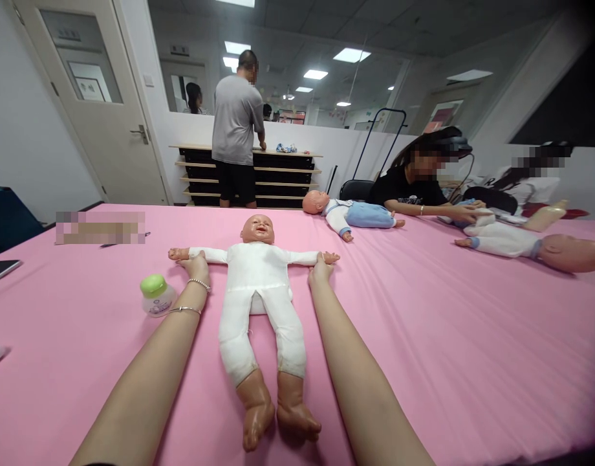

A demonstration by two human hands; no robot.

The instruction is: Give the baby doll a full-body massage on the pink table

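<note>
A baby doll [257,268] with a white cloth body lies on its back on the pink-covered table [399,362], head away from me and bare feet toward me. Both its arms are stretched out sideways. My left hand [196,264] is closed round the doll's wrist on the left side. On the other side, my right hand [321,268] grips the opposite wrist, with the doll's fingers showing beyond it. Beside my left forearm stands a small jar [156,298] with a green lid.
Another doll [360,213] in blue and white clothes lies farther back. At the right, a seated person [414,181] handles a third doll [511,239] near a bottle [547,215]. A phone [1,272] rests at the left edge. Someone stands by a shelf [282,178] behind.
</note>
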